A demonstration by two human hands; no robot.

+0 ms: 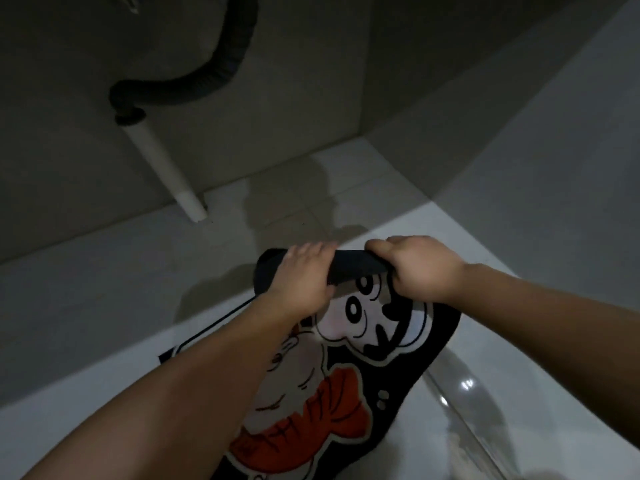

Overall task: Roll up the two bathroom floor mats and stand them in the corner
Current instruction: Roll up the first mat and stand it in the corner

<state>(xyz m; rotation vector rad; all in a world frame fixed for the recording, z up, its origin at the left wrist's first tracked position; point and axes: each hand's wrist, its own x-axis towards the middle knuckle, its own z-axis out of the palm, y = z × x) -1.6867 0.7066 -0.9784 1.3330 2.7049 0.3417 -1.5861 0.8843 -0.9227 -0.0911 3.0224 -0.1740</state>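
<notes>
Left hand (pixel 300 278): fingers curling over the mat's far edge, gripping the rolled-over fold.
Right hand (pixel 417 268): closing in a fist on the same fold, just beside the left hand.
Mat (pixel 349 344): black with cartoon figures, lying on the floor (pixel 104 306) and running back under both forearms; its far end is turning over into a dark roll.
Pipe (pixel 166 168): white, slanting down the wall beyond the mat, well apart from it.
Hose (pixel 214 77): dark, curving above the pipe.
Corner: beyond the mat, to its right.

Mat (pixel 349 368) on floor (pixel 104 306), pipe (pixel 166 168) behind left, corner beyond
</notes>
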